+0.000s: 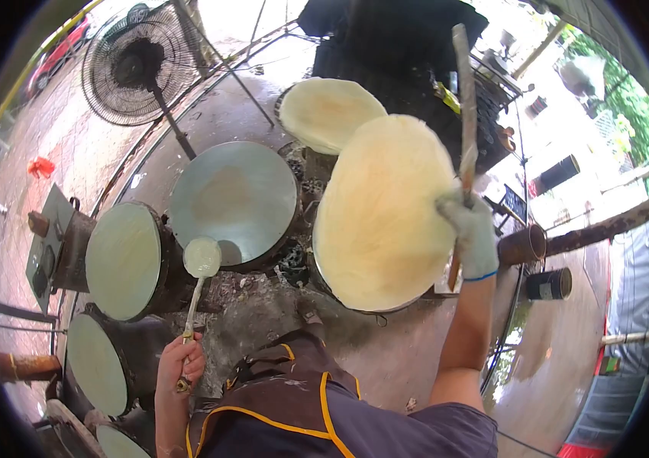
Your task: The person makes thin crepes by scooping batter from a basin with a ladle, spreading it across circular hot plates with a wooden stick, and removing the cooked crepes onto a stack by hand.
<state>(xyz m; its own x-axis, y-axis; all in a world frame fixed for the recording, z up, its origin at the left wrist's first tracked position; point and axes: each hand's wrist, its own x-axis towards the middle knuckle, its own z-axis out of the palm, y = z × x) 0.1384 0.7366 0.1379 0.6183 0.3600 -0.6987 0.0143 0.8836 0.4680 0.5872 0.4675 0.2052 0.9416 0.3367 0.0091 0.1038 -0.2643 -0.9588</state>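
Note:
My left hand (181,362) is closed around the handle of a ladle (201,257), whose bowl holds pale batter. The bowl hovers by the lower rim of a round grey griddle (256,183) with a brownish patch in its middle. On my right hand (471,233) is a whitish glove with a blue cuff edge. Its fingers, slightly blurred, wrap a long wooden stick (464,91) that points away from me. Beside that hand, a large pale pancake (382,221) covers another griddle. Farther back lies a second pancake (328,114), partly hidden by the large one.
Two more batter-coated griddles (122,259) (95,365) stand at left, with part of another below. A floor fan (140,65) stands at the back left. Black covered equipment (385,53) is behind the pancakes. Metal cylinders (523,246) and a log (607,224) lie to the right.

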